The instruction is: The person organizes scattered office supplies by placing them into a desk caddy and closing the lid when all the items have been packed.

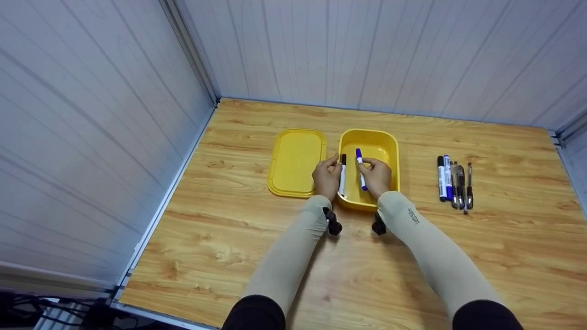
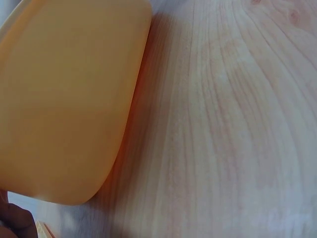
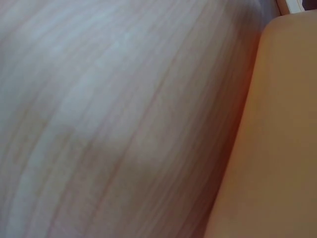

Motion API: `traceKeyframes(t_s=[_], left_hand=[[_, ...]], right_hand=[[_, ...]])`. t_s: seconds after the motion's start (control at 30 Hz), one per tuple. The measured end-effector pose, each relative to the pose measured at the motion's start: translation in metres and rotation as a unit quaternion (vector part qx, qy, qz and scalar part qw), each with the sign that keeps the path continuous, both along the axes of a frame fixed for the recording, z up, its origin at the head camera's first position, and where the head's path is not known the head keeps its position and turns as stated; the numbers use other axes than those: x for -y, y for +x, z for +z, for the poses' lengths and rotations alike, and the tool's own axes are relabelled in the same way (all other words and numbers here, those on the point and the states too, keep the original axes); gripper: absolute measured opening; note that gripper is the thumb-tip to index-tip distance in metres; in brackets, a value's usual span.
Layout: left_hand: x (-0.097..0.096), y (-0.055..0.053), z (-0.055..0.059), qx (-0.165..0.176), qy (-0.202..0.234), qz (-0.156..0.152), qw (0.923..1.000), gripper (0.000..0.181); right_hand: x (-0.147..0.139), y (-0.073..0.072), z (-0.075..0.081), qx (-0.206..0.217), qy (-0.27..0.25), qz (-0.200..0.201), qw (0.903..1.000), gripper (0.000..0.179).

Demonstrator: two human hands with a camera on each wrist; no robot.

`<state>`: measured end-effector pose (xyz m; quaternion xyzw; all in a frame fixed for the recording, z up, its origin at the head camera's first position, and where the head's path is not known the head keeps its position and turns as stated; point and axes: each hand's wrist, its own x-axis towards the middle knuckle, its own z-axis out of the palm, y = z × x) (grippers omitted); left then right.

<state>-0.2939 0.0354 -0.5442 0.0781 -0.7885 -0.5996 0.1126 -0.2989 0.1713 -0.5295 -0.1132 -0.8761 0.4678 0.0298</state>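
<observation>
Blue-capped marker [image 1: 358,156] slants, pinched by the right of two hands [image 1: 378,178]

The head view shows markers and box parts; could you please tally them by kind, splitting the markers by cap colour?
White cylindrical markers with black caps: 2
White cylindrical markers with blue caps: 2
Yellow rectangular plastic box: 1
Yellow rectangular plastic lid: 1
Total: 6

Plastic box [image 1: 381,147] and flat lid [image 1: 297,162], both plain yellow. Blue-capped marker [image 1: 362,178] and black-capped marker [image 1: 342,178], white-bodied. Tabletop [image 1: 220,243] honey-brown wood grain; sleeves [image 1: 289,256] pale beige; wall panels [image 1: 298,55] grey-streaked.
</observation>
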Motion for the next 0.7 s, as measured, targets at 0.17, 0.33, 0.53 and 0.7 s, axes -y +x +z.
traceKeyframes(t_s=[0.17, 0.33, 0.53, 0.7], left_hand=[[0.0003, -0.0010, -0.0003, -0.008, -0.011, 0.005, 0.9999, 0.031], [0.0004, -0.0023, 0.0014, -0.020, -0.025, 0.008, 0.9994, 0.030], [0.0006, -0.0024, 0.0033, -0.021, -0.036, 0.013, 0.9990, 0.030], [0.0000, 0.0006, 0.0025, -0.020, -0.026, 0.010, 0.9994, 0.030]], right_hand=[[0.0003, -0.0008, -0.0015, -0.002, 0.005, 0.008, 1.0000, 0.026], [0.0002, -0.0026, -0.0020, -0.028, 0.014, 0.015, 0.9994, 0.024], [0.0012, -0.0046, -0.0014, -0.030, 0.016, 0.024, 0.9991, 0.025], [0.0013, -0.0032, -0.0050, -0.020, 0.022, 0.029, 0.9991, 0.025]])
